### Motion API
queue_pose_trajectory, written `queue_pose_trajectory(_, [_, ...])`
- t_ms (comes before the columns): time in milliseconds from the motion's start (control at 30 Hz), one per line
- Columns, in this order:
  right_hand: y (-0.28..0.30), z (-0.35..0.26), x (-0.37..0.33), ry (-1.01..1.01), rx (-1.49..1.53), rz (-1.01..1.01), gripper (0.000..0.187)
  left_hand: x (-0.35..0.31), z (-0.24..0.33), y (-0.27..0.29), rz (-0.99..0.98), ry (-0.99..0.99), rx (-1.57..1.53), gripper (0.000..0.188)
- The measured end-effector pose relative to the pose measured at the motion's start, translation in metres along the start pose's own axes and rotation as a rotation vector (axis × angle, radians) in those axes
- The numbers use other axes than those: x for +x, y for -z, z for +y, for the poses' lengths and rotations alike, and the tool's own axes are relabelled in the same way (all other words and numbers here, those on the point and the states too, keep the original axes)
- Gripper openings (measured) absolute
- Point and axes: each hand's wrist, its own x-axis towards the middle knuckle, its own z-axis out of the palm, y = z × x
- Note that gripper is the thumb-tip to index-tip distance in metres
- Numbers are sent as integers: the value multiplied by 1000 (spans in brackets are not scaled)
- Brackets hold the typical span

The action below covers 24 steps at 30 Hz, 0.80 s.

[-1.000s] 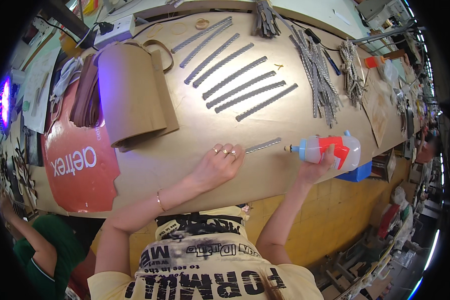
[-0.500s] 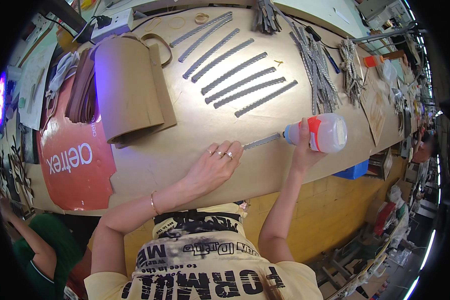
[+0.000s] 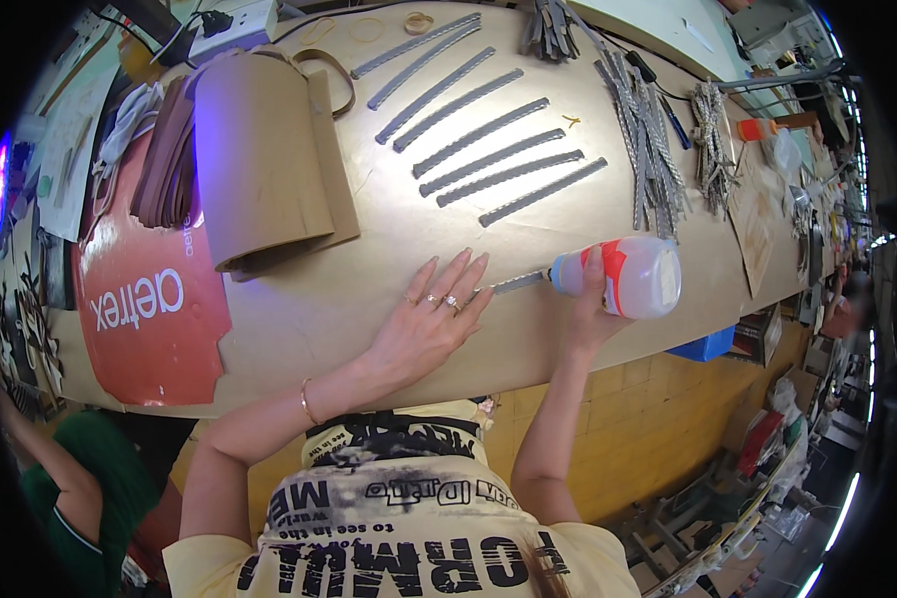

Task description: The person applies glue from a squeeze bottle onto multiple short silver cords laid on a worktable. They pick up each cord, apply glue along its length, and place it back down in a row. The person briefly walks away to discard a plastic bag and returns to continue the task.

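Note:
My left hand [image 3: 427,321] lies on the table with its fingers spread, rings on several of them. By its index fingertip is the near end of a short grey braided strip [image 3: 518,283]; whether the finger presses on it I cannot tell. My right hand [image 3: 593,307] is wrapped round a translucent white squeeze bottle [image 3: 652,279] with a red label and a blue collar. The bottle is tipped on its side, its dark nozzle pointing left at the strip's far end. Farther back, several similar grey strips [image 3: 480,136] lie in a slanting row.
A curved brown board [image 3: 264,164] stands at left, beside brown straps [image 3: 164,164] and a red sheet [image 3: 154,329]. Bundles of grey strips [image 3: 643,149] lie back right, near a pen [image 3: 675,122]. A blue bin [image 3: 705,343] is below the right edge. Another person's arm [image 3: 65,473] shows lower left.
My left fingers have spread and stretched out. The bottle in my right hand has moved left, its nozzle now over the strip's far end. The whole view has shifted slightly.

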Motion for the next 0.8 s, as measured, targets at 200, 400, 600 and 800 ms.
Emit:
queue_pose_trajectory(200, [-2,-5,-15,17,-25,-91,42,-1,0,0,-2,29,-24,43])
queue_pose_trajectory(400, [-7,-9,-33,7,17,-190,41,-2,1,-2,-1,48,-33,43])
queue_pose_trajectory(600, [-6,-11,-17,-311,435,156,43,-6,-2,-1,-27,80,-70,47])
queue_pose_trajectory(800, [11,-8,14,-176,176,211,49,-5,-1,-3,-59,92,-57,49])
